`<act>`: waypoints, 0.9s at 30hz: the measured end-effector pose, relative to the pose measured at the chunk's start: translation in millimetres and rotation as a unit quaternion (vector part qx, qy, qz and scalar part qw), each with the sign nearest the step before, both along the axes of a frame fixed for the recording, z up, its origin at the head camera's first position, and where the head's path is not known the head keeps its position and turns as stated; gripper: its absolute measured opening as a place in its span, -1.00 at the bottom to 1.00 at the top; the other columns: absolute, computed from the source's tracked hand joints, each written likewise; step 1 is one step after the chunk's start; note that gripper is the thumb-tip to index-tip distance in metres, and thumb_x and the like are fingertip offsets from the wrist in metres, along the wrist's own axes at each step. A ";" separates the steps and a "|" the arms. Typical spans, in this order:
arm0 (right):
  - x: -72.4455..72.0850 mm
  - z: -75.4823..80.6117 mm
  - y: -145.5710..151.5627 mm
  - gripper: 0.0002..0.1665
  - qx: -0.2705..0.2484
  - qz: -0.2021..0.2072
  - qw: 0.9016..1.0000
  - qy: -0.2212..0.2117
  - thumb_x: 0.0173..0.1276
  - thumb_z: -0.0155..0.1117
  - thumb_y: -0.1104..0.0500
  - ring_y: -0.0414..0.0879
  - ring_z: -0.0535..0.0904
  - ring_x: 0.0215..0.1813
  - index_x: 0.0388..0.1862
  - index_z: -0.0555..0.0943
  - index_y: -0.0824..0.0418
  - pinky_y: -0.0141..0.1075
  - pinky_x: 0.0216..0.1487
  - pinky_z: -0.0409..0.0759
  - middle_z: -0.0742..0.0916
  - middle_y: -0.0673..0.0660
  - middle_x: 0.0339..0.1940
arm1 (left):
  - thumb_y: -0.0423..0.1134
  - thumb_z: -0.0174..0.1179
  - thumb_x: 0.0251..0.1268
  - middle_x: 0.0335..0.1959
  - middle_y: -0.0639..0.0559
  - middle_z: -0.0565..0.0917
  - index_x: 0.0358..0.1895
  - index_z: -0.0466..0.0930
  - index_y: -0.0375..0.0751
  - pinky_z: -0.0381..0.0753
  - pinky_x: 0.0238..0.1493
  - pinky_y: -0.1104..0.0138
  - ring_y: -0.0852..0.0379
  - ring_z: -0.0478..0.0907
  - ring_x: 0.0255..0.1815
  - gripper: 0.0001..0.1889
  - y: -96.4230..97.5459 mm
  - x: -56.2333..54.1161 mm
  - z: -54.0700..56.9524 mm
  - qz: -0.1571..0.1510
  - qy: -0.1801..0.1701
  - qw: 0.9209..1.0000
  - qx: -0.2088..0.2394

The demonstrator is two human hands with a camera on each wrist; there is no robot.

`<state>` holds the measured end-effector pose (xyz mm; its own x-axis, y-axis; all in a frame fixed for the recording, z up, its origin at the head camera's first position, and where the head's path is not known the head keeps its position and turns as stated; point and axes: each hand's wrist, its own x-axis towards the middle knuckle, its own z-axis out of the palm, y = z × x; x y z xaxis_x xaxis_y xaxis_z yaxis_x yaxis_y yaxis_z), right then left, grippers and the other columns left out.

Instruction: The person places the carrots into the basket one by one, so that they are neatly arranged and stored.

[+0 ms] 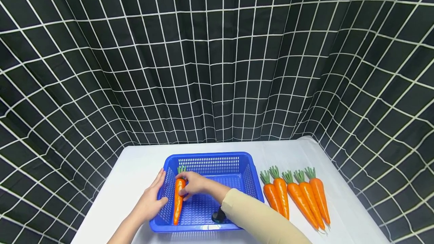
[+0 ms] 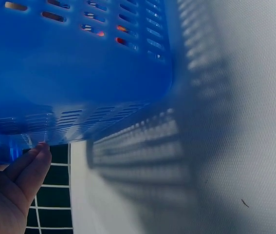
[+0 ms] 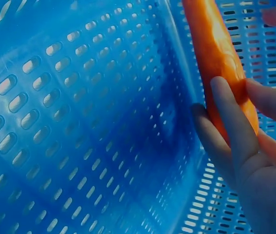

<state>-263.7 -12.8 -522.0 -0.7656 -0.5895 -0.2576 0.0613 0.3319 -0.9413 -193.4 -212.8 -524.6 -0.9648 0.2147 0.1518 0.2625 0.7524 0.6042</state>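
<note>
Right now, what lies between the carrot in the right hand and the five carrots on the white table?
The right hand, its sleeved forearm, the basket floor and the basket's right wall, as the head view shows.

Right sleeve point(image 1: 261, 215) plain beige, left forearm point(image 1: 126, 226) bare, rounded black piece point(image 1: 218, 216) by right cuff point(image 1: 229, 198), possibly wrist camera

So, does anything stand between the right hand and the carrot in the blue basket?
Nothing visible does: the right hand has its fingers directly on the carrot. The left hand is at the left rim of the blue basket, not between them.
</note>
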 end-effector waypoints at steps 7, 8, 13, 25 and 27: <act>2.2 -4.0 -2.8 -0.34 0.039 -0.021 0.999 0.004 0.15 0.38 0.54 0.16 0.72 -0.37 0.25 0.57 0.19 -0.02 -0.44 0.77 0.63 0.26 -0.13 | -0.33 0.27 0.08 0.66 -0.19 0.00 0.59 0.05 -0.34 0.23 0.44 -0.19 -0.34 0.19 0.53 -0.05 0.3 2.7 -1.5 0.002 -0.002 1.000 -0.003; 2.6 -3.5 -2.9 -0.34 0.046 -0.024 0.999 0.008 0.14 0.40 0.52 0.15 0.72 -0.36 0.24 0.58 0.18 -0.02 -0.45 0.77 0.64 0.26 -0.10 | -0.33 0.27 0.07 0.66 -0.18 0.00 0.59 0.05 -0.34 0.22 0.44 -0.19 -0.34 0.19 0.53 -0.05 0.3 2.9 -1.7 0.003 -0.003 1.000 -0.004; 2.3 0.0 -1.9 -0.34 0.069 -0.026 0.997 0.025 0.15 0.45 0.45 0.10 0.71 -0.26 0.26 0.59 0.14 0.01 -0.43 0.77 0.65 0.25 0.01 | -0.34 0.25 0.07 0.66 -0.17 -0.02 0.59 0.03 -0.34 0.22 0.44 -0.20 -0.34 0.17 0.54 -0.05 0.0 2.4 -0.3 0.003 -0.009 1.000 -0.003; 0.9 16.8 12.6 -0.36 0.074 -0.020 0.995 0.067 0.14 0.48 0.39 0.18 0.72 -0.29 0.25 0.61 0.21 -0.02 -0.39 0.77 0.63 0.35 0.15 | -0.34 0.25 0.09 0.66 -0.18 -0.02 0.59 0.02 -0.34 0.19 0.46 -0.21 -0.34 0.14 0.55 -0.05 0.3 -0.4 -0.8 0.001 -0.014 1.000 -0.003; 0.4 21.6 16.8 -0.36 0.070 -0.017 0.995 0.070 0.15 0.48 0.38 0.22 0.72 -0.30 0.25 0.60 0.22 -0.03 -0.37 0.78 0.60 0.39 0.21 | -0.34 0.25 0.08 0.66 -0.18 -0.02 0.59 0.02 -0.34 0.20 0.45 -0.20 -0.34 0.14 0.55 -0.05 0.0 -0.5 -2.1 0.003 -0.012 1.000 -0.005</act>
<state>-263.3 4.0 -500.4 -0.8189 -0.5278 -0.2253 -0.0532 0.4608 -0.8859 -193.9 -212.8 -526.7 -0.9694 0.2101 0.1267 0.2435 0.7596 0.6031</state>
